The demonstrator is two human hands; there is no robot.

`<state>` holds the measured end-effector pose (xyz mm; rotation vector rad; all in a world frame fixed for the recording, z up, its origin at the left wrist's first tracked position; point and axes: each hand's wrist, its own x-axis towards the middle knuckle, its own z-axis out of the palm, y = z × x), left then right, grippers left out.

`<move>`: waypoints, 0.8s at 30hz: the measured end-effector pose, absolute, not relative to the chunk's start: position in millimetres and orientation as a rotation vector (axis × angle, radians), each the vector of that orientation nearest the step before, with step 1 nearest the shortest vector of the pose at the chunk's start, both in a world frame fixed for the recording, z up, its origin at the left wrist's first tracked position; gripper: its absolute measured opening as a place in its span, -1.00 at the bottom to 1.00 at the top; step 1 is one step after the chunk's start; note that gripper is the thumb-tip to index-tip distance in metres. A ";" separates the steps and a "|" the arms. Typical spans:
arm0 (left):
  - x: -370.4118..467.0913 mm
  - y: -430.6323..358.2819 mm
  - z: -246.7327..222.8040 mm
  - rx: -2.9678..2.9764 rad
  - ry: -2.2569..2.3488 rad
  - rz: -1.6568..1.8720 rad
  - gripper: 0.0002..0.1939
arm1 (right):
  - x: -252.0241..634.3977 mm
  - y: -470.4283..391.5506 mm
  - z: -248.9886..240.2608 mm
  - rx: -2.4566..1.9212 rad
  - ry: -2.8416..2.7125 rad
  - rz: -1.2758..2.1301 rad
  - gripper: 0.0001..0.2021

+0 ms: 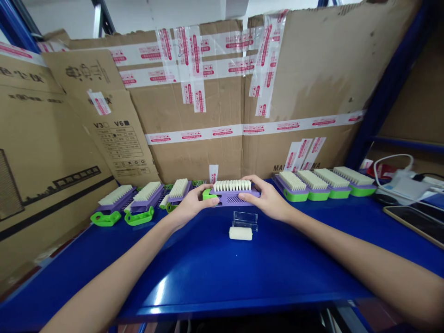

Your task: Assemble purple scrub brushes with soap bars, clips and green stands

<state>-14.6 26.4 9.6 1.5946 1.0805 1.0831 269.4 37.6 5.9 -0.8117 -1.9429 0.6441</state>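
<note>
Held purple brush (231,200) level in both hands over blue table (208,277), near cardboard wall (194,159), bristles (232,186) up. Couldn't tell whether touching the tabletop. Grasped at both ends: pinched green end piece (207,195) with left hand (192,202), thumb on near side; clasped other end with right hand (266,199), thumb along purple side, fingers round the back. Couldn't see rear fingertip contact.

Judged body light and stiff, probably moulded plastic, smooth enough to slip a little under a loose hold. Judged bristles springy, poor place to grab. Best taken by hard purple sides and ends, below bristles. Couldn't confirm firm seating of green end piece, so wouldn't have trusted it alone.

Saw clear tray (245,221) just in front, with white roller (240,233) beside it on near side. Guessed tray brittle, roller light and apt to roll. Noted four green-based brushes (313,180) to the right, three more brushes (147,192) to the left.
</note>
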 end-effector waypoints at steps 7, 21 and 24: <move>-18.2 31.5 2.8 1.448 0.978 1.091 -0.25 | 269.6 41.9 3.8 -0.806 -1.886 0.746 -0.54; -13.7 27.7 5.8 1.351 0.930 1.077 -0.24 | 270.4 43.3 3.0 -0.799 -1.897 0.806 -0.55; -12.9 25.7 7.2 1.365 0.916 1.056 -0.27 | 271.0 44.0 3.4 -0.807 -1.905 0.824 -0.55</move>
